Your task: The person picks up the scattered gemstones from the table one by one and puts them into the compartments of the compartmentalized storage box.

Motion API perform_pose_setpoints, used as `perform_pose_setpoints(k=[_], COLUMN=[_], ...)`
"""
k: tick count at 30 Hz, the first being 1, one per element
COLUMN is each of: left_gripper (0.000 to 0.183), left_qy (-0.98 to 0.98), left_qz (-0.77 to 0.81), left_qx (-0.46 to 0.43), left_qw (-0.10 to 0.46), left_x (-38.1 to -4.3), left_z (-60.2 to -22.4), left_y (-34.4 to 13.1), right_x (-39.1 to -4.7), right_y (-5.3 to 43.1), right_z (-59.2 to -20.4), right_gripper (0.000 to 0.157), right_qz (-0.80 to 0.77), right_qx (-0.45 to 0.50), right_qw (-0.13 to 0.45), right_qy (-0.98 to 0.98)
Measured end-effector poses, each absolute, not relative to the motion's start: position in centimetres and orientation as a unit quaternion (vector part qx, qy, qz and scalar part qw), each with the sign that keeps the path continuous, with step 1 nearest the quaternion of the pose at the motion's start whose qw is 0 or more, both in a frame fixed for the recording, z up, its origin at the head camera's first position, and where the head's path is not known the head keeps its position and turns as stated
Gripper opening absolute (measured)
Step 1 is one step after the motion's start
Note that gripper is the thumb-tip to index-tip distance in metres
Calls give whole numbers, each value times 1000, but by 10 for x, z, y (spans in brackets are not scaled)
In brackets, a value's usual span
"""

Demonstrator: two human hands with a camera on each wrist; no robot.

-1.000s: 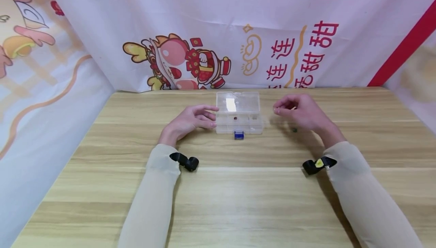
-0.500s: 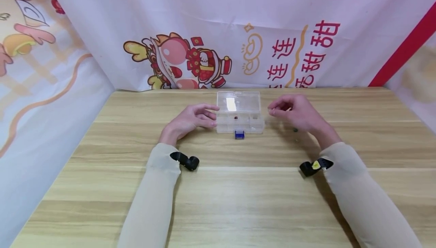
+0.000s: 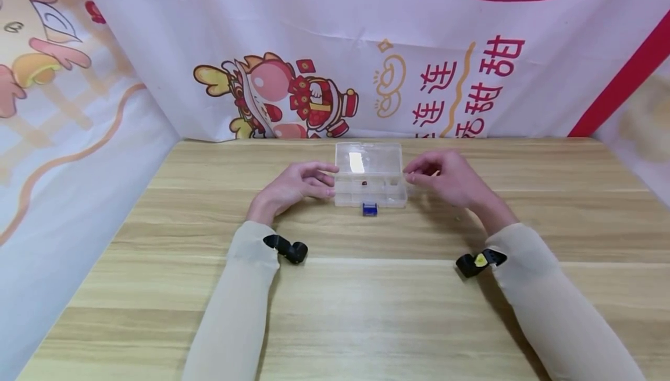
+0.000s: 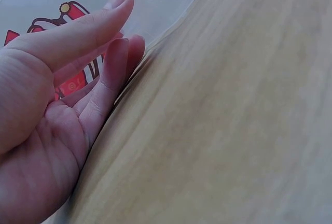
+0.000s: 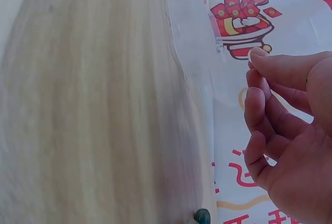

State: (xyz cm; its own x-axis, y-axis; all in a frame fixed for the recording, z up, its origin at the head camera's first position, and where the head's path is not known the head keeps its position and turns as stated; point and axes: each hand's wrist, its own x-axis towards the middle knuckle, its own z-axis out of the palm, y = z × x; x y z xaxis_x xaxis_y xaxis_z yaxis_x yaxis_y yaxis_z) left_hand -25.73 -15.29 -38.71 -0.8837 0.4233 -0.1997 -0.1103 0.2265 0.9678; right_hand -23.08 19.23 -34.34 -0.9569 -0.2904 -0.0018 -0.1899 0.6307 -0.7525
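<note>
A clear plastic compartment box [image 3: 370, 198] stands on the table, its clear lid [image 3: 379, 157] raised at the back. A blue latch [image 3: 369, 209] is at its front. One small dark red bead [image 3: 364, 183] lies in a back compartment. My left hand [image 3: 295, 188] rests at the box's left side, fingers loosely extended; the thumb and fingertips touch or nearly touch it. At the right end, my right hand [image 3: 445, 177] pinches a small pale thing between thumb and index finger; its kind is too small to tell. The right wrist view shows this hand [image 5: 290, 115] beside the box.
A dark green bead [image 5: 202, 216] lies on the wooden table [image 3: 335, 311], with something pale beside it. A tiny clear piece [image 3: 458, 218] shows below the right hand. Behind the table hangs a printed white and red cloth [image 3: 314, 20].
My right hand has moved left to the box's right end, fingertips still pinched. The green bead has gone out of sight behind it in the head view. My left hand has stayed in place.
</note>
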Motion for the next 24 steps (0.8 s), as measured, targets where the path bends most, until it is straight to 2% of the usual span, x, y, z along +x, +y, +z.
perform_pose_setpoints(k=[7,24], left_gripper=[56,56], left_qy=[767,758], left_qz=[599,607], left_qx=[95,106], left_qw=[212,212], left_x=[-256,-256], left_z=[-385,-387], left_y=[-164,-152], right_x=[-234,-224], right_y=[173,157], right_z=[-349,-350], right_gripper=[20,15], right_qz=[-415,-398], right_qx=[-154,-143], right_qw=[76,96], right_qy=[893,901])
